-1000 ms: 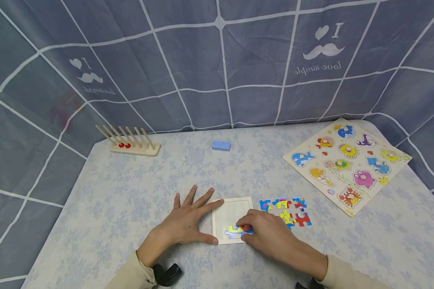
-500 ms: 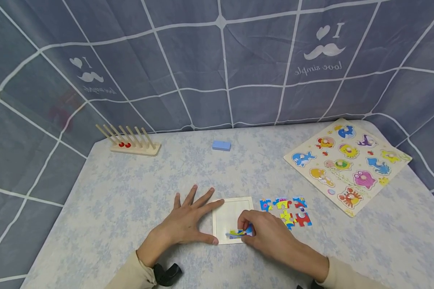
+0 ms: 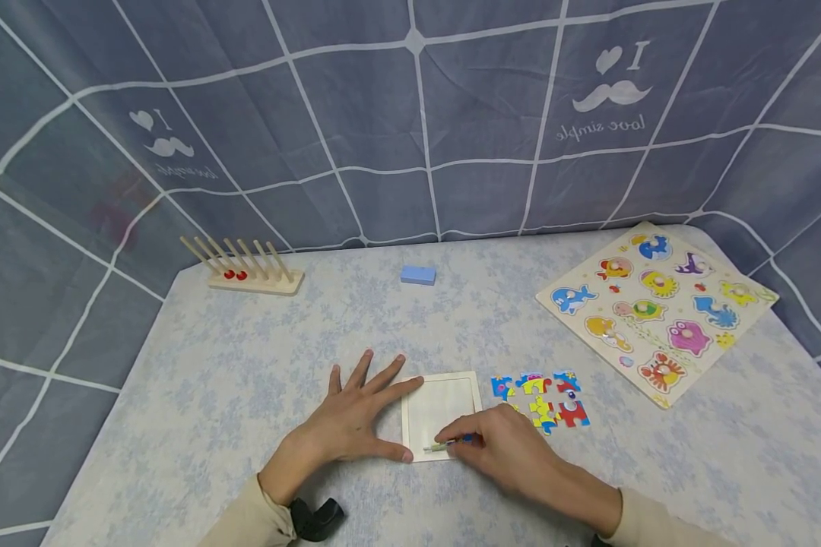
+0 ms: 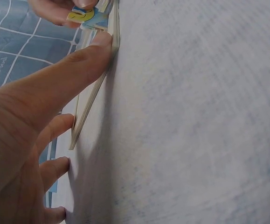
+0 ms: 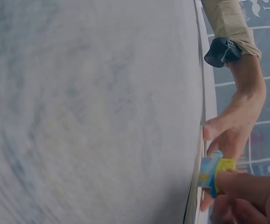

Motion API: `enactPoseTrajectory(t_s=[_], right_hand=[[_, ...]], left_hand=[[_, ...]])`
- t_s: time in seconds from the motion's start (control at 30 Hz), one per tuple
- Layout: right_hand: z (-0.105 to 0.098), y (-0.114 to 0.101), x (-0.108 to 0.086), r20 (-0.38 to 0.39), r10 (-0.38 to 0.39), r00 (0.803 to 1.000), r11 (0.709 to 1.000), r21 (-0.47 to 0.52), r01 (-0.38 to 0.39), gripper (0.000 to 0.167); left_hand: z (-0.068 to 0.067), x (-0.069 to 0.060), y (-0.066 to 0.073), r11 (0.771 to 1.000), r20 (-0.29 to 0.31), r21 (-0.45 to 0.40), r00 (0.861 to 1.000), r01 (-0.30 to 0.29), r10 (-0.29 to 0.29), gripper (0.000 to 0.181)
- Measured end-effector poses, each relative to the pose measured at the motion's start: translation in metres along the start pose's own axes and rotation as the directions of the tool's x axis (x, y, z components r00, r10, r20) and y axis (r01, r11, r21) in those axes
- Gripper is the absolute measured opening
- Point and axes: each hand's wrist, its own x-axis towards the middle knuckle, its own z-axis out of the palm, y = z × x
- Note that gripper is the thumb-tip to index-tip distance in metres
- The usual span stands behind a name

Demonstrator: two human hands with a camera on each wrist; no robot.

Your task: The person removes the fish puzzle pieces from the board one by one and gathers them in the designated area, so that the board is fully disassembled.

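Note:
My left hand point(image 3: 345, 418) lies spread at the left side of a shallow square wooden puzzle tray point(image 3: 477, 391); its thumb and index finger touch the rim. Over the tray's near right part, my right hand point(image 3: 520, 448) pinches a blue and yellow jigsaw puzzle piece point(image 5: 210, 171), tipped up so the head view shows mostly its thin edge. The left wrist view also catches part of this piece point(image 4: 86, 17) between the right fingers. I cannot tell whether it is one piece or two joined. Several loose jigsaw pieces point(image 3: 542, 410) lie right of the tray, some partly behind the right hand.
A wooden board of sea animals point(image 3: 657, 308) lies at the right. Toward the back are a blue block point(image 3: 418, 275) and a pegged wooden stand point(image 3: 256, 282) with two red beads. A grey-blue curtain point(image 3: 383, 114) hangs behind the table.
The piece lay nearly flat in the tray, then was tilted up by the right hand, and now stands closer to on edge. My left hand has stayed in place.

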Motion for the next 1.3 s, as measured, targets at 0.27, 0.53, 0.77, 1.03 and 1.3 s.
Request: enactPoseTrajectory(t_s=[0.27, 0.53, 0.77, 1.03, 1.3], right_hand=[[-0.016, 0.006, -0.004, 0.003, 0.091, 0.996, 0.978, 0.187, -0.090, 0.022], [-0.045, 0.028, -0.025, 0.068, 0.221, 0.973, 0.929, 0.289, -0.232, 0.023], [-0.072, 0.051, -0.048, 0.041, 0.259, 0.965, 0.939, 0.224, -0.262, 0.021], [-0.083, 0.062, -0.060, 0.047, 0.274, 0.961, 0.948, 0.154, -0.278, 0.019], [-0.084, 0.065, -0.061, 0.151, 0.278, 0.949, 0.934, 0.189, -0.304, 0.017]], left_hand=[[0.001, 0.001, 0.000, 1.000, 0.002, 0.000, 1.000, 0.009, -0.009, 0.095], [0.001, 0.000, 0.000, 1.000, 0.000, 0.004, 1.000, -0.006, 0.006, 0.096], [0.001, 0.000, -0.001, 1.000, 0.001, 0.002, 1.000, -0.006, 0.006, 0.097], [0.001, -0.001, -0.001, 1.000, -0.001, -0.009, 1.000, -0.003, 0.003, 0.096], [0.002, 0.000, -0.002, 1.000, 0.001, -0.014, 1.000, 0.001, -0.001, 0.096]])
